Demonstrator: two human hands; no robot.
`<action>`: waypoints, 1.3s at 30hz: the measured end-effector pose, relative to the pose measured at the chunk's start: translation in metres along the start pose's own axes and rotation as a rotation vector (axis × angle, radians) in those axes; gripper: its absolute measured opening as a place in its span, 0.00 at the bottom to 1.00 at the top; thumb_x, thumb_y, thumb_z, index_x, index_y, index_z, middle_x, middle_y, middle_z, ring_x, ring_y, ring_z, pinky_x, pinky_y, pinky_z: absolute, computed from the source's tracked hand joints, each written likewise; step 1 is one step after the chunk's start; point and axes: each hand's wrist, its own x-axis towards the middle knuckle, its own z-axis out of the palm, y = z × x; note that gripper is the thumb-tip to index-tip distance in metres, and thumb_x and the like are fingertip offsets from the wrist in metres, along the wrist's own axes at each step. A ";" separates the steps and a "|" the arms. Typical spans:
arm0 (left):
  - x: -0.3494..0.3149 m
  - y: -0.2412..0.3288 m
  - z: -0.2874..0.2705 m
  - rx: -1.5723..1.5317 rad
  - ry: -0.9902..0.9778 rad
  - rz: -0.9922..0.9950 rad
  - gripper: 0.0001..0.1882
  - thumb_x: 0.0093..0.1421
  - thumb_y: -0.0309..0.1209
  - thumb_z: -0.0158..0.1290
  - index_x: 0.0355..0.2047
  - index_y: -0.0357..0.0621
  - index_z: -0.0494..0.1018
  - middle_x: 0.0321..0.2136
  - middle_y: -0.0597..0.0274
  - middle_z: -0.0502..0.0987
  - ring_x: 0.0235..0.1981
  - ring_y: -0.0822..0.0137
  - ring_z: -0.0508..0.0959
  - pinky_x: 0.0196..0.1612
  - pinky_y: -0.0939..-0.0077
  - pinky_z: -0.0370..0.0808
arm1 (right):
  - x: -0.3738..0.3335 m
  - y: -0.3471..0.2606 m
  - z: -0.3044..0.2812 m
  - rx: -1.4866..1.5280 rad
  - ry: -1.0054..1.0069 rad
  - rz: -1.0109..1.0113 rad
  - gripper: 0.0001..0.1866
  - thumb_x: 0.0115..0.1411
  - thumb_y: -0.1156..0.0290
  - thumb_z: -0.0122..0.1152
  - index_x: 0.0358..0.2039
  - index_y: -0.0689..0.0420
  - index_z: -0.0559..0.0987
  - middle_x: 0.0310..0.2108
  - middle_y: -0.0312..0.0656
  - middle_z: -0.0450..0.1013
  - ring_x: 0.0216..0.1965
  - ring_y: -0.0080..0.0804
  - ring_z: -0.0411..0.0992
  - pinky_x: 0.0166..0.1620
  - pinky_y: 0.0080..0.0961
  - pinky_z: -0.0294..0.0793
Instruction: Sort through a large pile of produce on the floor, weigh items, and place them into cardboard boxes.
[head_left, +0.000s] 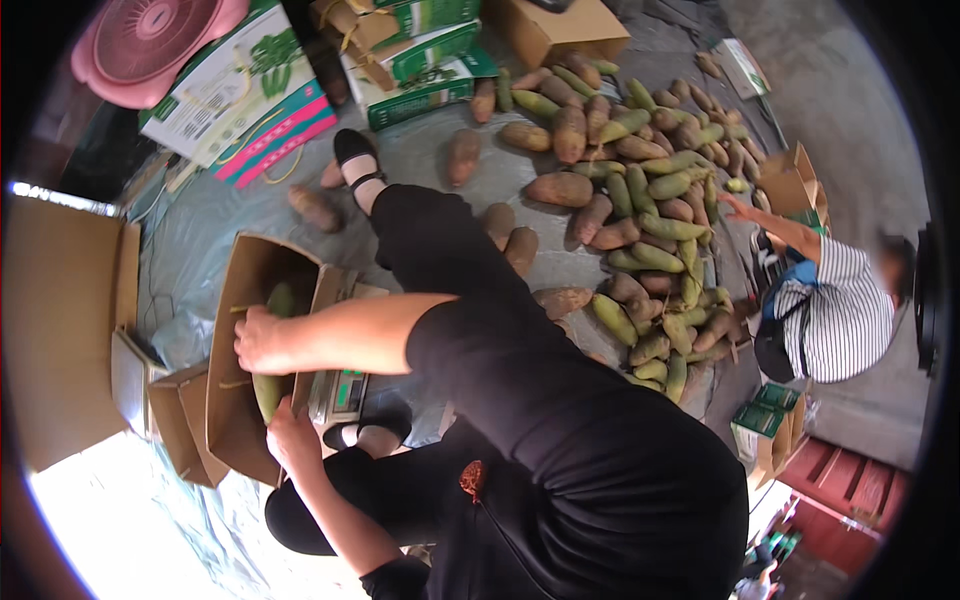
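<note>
An upright open cardboard box [226, 400] stands at the left, in front of my knees. My right hand [262, 342] is wrapped round a green radish [268, 395] at the box's opening. Green shows on both sides of that hand; whether it is all one radish I cannot tell. At the radish's near end, my left hand [292, 437] has its fingers closed against it and touches the tip. Beside the box, partly under my right forearm, sits a scale [345, 392] with a lit green display.
A large pile of green and soil-brown radishes [650, 200] covers the sheet to the right, with several loose ones near my foot. A person in a striped shirt [845, 310] reaches toward it. Printed cartons [245, 95], a pink basket [150, 45] and a brown carton [560, 35] stand behind.
</note>
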 end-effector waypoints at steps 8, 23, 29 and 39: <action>0.002 0.006 -0.003 -0.132 -0.030 0.057 0.13 0.47 0.23 0.53 0.36 0.37 0.73 0.28 0.44 0.76 0.33 0.45 0.76 0.35 0.60 0.72 | 0.007 0.000 -0.003 0.061 0.003 0.148 0.11 0.53 0.62 0.55 0.36 0.48 0.80 0.36 0.34 0.74 0.44 0.34 0.69 0.38 0.48 0.71; 0.009 -0.010 0.003 -0.236 0.021 0.144 0.14 0.49 0.24 0.51 0.38 0.35 0.74 0.30 0.45 0.77 0.32 0.50 0.78 0.37 0.62 0.71 | -0.307 0.172 -0.109 0.485 0.868 0.934 0.13 0.50 0.68 0.63 0.38 0.54 0.77 0.34 0.44 0.75 0.34 0.38 0.75 0.37 0.32 0.74; 0.017 -0.010 0.006 -0.204 -0.003 0.157 0.15 0.49 0.24 0.51 0.38 0.30 0.73 0.32 0.43 0.77 0.35 0.49 0.78 0.40 0.64 0.72 | -0.527 0.169 0.034 0.220 0.582 1.624 0.11 0.45 0.72 0.56 0.32 0.55 0.77 0.34 0.47 0.73 0.41 0.46 0.71 0.42 0.39 0.71; 0.015 -0.014 0.007 -0.257 -0.034 0.067 0.16 0.50 0.23 0.50 0.39 0.29 0.72 0.32 0.47 0.78 0.33 0.56 0.78 0.41 0.67 0.71 | -0.657 0.147 0.057 -0.049 -0.298 2.033 0.15 0.55 0.71 0.52 0.44 0.48 0.70 0.47 0.37 0.66 0.53 0.36 0.63 0.49 0.40 0.66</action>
